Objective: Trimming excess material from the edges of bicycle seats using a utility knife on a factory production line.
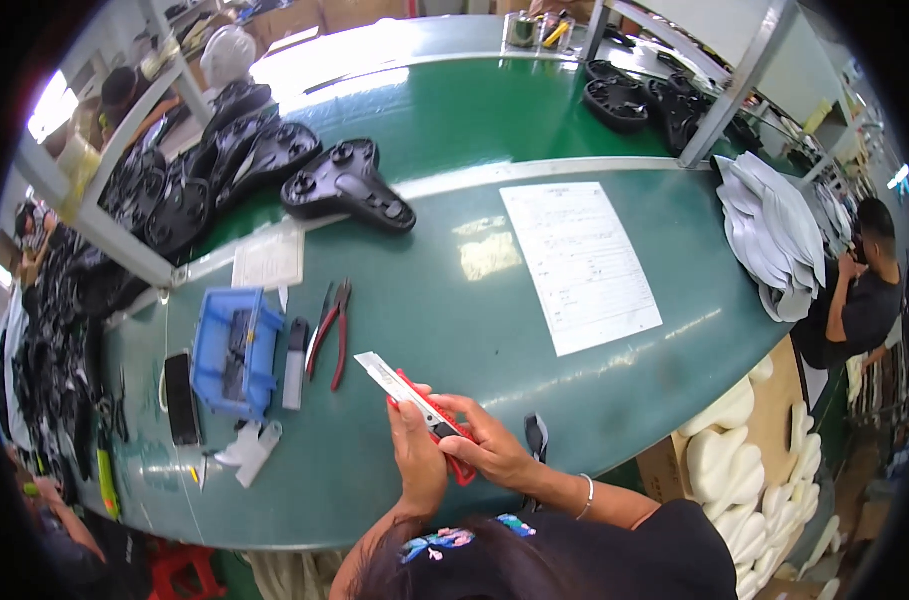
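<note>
Utility knife held in both hands at the worktop's near edge.

I see the left hand (417, 455) with fingers wrapped around the red utility knife (414, 400), blade end pointing away from the body; the right hand (489, 445) pinches its rear, steadying it. A white printed sheet (579, 265) lies flat mid-worktop (454, 300); a blue bin (234, 350) sits toward the left edge beside red-handled pliers (332, 330).

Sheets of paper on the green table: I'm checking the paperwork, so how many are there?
2. A large printed sheet lies right of centre, and a smaller sheet lies toward the left, above the blue bin. Others may be hidden.
</note>
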The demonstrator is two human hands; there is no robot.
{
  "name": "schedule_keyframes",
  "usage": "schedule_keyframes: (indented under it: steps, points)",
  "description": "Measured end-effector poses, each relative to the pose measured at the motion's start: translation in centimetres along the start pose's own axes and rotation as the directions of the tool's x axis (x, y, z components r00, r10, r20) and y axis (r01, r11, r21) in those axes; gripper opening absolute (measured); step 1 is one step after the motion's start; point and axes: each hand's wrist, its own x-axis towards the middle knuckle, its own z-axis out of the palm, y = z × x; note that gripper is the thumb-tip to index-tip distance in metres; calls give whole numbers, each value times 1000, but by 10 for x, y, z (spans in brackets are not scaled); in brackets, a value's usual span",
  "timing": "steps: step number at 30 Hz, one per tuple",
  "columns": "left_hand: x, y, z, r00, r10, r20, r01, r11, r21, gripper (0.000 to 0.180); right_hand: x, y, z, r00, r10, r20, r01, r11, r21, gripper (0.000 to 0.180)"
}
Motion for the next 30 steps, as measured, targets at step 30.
schedule_keyframes:
  steps: [30]
  points:
    - [127,-39,75,872,282,401,-490,499,714,16,217,-151,-614,81,-540,-838,-61,836,-545,42]
